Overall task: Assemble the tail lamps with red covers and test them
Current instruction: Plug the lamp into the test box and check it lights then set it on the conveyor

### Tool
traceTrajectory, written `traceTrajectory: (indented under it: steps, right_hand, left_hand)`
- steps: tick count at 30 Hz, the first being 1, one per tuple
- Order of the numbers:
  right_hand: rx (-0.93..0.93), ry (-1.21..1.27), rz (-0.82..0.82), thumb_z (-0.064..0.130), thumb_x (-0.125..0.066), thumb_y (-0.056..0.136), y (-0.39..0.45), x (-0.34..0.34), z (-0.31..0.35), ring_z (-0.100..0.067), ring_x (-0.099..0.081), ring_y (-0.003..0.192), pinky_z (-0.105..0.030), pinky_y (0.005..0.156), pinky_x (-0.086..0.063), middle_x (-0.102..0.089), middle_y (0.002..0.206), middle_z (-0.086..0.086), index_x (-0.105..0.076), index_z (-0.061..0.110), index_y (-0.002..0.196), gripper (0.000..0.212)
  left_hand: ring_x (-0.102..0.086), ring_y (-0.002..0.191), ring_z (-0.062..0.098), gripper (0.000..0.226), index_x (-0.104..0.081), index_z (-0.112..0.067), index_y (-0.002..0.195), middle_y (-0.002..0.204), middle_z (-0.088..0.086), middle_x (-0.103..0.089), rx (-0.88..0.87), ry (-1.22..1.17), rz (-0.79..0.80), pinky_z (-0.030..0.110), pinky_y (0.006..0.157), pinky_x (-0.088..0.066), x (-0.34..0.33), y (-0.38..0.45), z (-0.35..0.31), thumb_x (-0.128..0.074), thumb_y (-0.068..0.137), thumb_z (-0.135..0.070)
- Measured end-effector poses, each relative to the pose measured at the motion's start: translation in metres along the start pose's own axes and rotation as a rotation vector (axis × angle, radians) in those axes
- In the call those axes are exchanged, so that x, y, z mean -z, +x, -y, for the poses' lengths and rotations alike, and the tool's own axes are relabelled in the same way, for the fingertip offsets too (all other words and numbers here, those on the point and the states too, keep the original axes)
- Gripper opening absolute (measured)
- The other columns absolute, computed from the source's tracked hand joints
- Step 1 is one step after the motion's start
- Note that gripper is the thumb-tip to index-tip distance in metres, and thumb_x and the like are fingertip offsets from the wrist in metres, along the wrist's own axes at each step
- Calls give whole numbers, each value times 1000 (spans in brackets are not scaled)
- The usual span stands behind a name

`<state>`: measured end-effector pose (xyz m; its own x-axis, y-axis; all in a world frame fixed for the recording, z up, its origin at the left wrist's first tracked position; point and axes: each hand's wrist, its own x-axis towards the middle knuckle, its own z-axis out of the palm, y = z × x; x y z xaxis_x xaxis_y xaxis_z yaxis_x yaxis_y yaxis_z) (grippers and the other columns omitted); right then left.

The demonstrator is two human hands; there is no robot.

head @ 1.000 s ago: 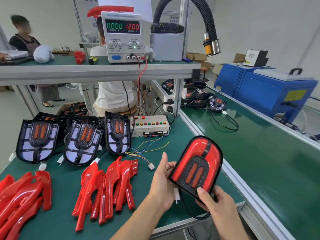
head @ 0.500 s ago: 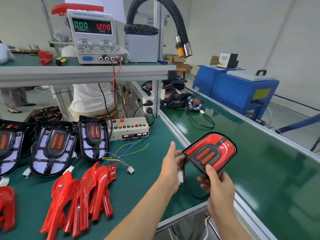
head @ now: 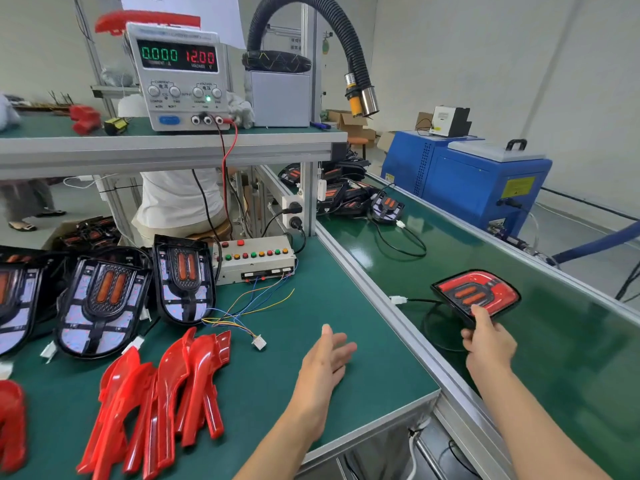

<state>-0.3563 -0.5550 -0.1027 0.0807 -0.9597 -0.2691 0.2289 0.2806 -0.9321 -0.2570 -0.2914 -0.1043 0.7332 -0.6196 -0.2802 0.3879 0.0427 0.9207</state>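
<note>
right hand (head: pixel 488 344) pinches near edge of covered tail lamp (head: pixel 476 294) over green conveyor belt (head: pixel 571 358), right of table (head: pixel 346 306). left hand (head: pixel 323 362) empty, fingers relaxed, above table, right of loose red covers (head: pixel 166 393).

1. The assembled tail lamp (head: pixel 476 296), a black housing with its red cover fitted and two orange bars at the centre, is pinched at its near edge by the right grip (head: pixel 488 341) and tilts over the green conveyor belt (head: pixel 571 358). Its black cable (head: pixel 433 323) loops to the left of that grip and ends in a white plug (head: pixel 398 300).
2. Loose red covers (head: pixel 162 393), glossy and forked, lie piled on the worktop (head: pixel 346 306) to the left of the left grip (head: pixel 325 362).
3. Uncovered tail lamps (head: pixel 100 299), black frames with pale panels and orange bars, lie beyond the covers, further left of that grip.
</note>
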Motion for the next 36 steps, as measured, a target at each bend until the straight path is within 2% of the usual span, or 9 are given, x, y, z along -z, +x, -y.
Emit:
traceTrajectory:
  steps: [6, 9, 13, 16, 19, 23, 30, 34, 36]
  right_hand:
    - [1, -118, -19, 35, -72, 85, 13, 0, -5, -11, -62, 60, -26, 51, -42, -63, 74, 0, -53, 14, 76, 29]
    - [10, -281, -14, 43, -71, 84, 15, -2, -7, -17, -57, 61, -33, 61, -45, -66, 74, -5, -57, 10, 72, 37]
    - [89, -553, 0, 46, -66, 87, 11, -7, -6, -38, -63, 85, -49, 82, -50, -65, 86, -20, -54, 5, 65, 48]
    - [210, -791, 29, 46, -60, 89, 7, -10, -8, -42, -57, 95, -55, 85, -47, -57, 80, -18, -47, 5, 58, 53]
    - [194, -931, 14, 52, -57, 88, 5, -11, -9, -37, -48, 97, -47, 84, -49, -52, 107, -20, -60, -1, 80, 54]
    - [163, -1125, -44, 63, -53, 89, 2, -7, -5, -43, -52, 113, -51, 105, -42, -45, 131, -24, -66, -6, 114, 75]
    - [220, -1229, -58, 76, -37, 93, -3, 0, -5, -42, -44, 126, -52, 109, -33, -44, 138, -27, -61, -8, 128, 94]
    - [215, -1156, -69, 80, -28, 91, -9, 4, -1, -46, -46, 123, -54, 107, -36, -46, 133, -33, -65, -10, 120, 102]
    - [277, -1081, -99, 75, -33, 94, -16, 9, -1, -48, -47, 121, -56, 103, -40, -51, 125, -37, -70, -7, 112, 92]
  left_hand:
    - [-67, 114, 7, 66, -66, -17, 122, 114, 0, -76, -88, -23, 45, 30, 101, -46, 6, -25, 15, -41, 86, -66]
    - [-67, 116, 10, 63, -66, -16, 122, 114, 2, -76, -125, -24, 54, 33, 104, -45, 5, -35, 18, -40, 89, -62]
    - [-67, 116, 11, 61, -67, -15, 121, 113, 4, -76, -155, -25, 36, 33, 103, -45, 7, -47, 16, -40, 89, -59]
    - [-68, 115, 12, 56, -67, -16, 120, 111, 4, -77, -173, -5, 27, 32, 102, -46, 10, -53, 15, -44, 97, -62]
    - [-69, 113, 13, 57, -68, -17, 117, 109, 6, -77, -179, 5, 16, 31, 100, -47, 16, -57, 17, -40, 90, -58]
    - [-70, 111, 18, 56, -68, -15, 116, 105, 11, -77, -188, 2, 6, 34, 99, -49, 25, -63, 20, -41, 89, -55]
    - [-71, 108, 25, 58, -66, -8, 117, 101, 18, -76, -190, -53, -10, 25, 85, -57, 42, -76, 23, -39, 90, -51]
    - [-72, 105, 28, 55, -66, -5, 116, 98, 22, -76, -189, -109, -6, 31, 89, -53, 52, -92, 19, -45, 92, -50]
    - [-73, 101, 28, 49, -67, -4, 112, 95, 23, -76, -185, -106, -16, 31, 86, -54, 60, -102, 17, -55, 94, -48]
